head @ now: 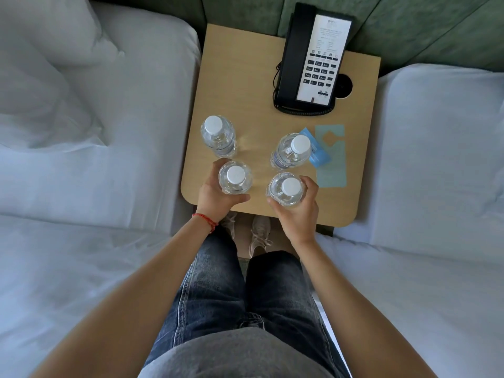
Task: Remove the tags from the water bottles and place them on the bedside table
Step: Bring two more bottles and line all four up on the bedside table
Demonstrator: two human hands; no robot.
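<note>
Four water bottles (218,137) stood in a square on the near half of the desk (240,77) between two beds (81,159), the telephone (313,58) behind them at the far right, and two paper tags (331,156) lay just right of the far-right bottle (290,152).

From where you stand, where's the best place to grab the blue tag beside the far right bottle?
Pinch the blue tag at its free lower-right end, coming from the right with the right hand. Its left part is hidden behind the far right bottle, and it appears to lie flat over a pale card, so a fingertip pinch at the edge likely works best.
</note>
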